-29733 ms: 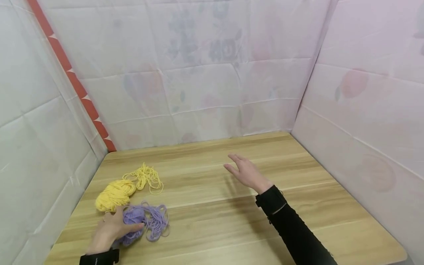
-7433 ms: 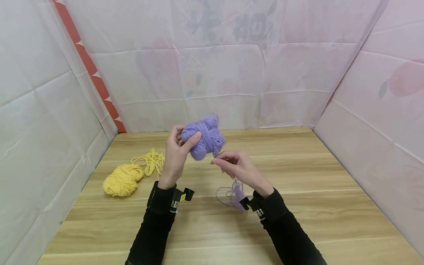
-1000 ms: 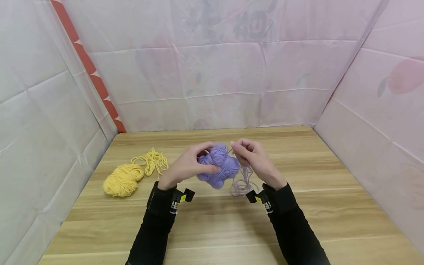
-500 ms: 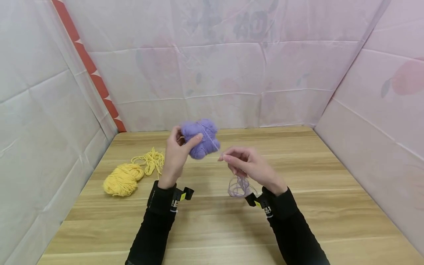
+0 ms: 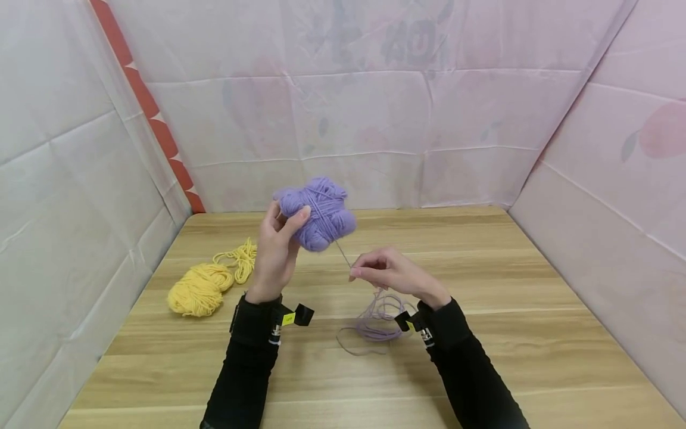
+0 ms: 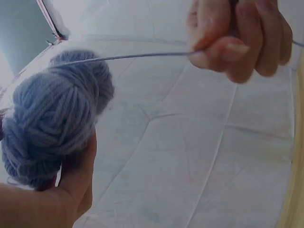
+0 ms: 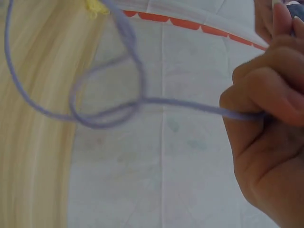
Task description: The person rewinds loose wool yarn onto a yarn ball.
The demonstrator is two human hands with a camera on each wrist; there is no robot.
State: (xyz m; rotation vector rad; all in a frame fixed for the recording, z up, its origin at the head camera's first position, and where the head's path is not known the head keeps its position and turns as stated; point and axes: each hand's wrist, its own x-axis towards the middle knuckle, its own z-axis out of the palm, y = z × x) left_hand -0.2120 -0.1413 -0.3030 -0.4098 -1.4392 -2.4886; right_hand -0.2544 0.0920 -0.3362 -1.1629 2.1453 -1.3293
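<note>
My left hand (image 5: pixel 276 250) grips a ball of purple yarn (image 5: pixel 318 214) up above the table, its thumb pressed on the near side. A taut strand (image 5: pixel 343 253) runs from the underside of the ball down to my right hand (image 5: pixel 393 273), which pinches it between thumb and curled fingers. In the left wrist view that strand (image 6: pixel 147 55) stretches straight across from the ball (image 6: pixel 54 109). Below the right hand, loose purple loops (image 5: pixel 377 325) trail onto the table. The right wrist view shows the slack yarn (image 7: pixel 185 104) leaving the curled fingers in a loop.
A yellow yarn ball (image 5: pixel 199 290) lies on the left of the wooden table (image 5: pixel 482 357), with its loose yellow strands (image 5: pixel 242 260) beside it. White printed sheets (image 5: pixel 364 119) stand along the back and both sides. A red strip (image 5: pixel 145 98) runs down the back left corner.
From low between the hands, the purple ball has risen and moved left, also turning. My right hand has come down and left, drawing the strand taut. The loose purple loops spread wider.
</note>
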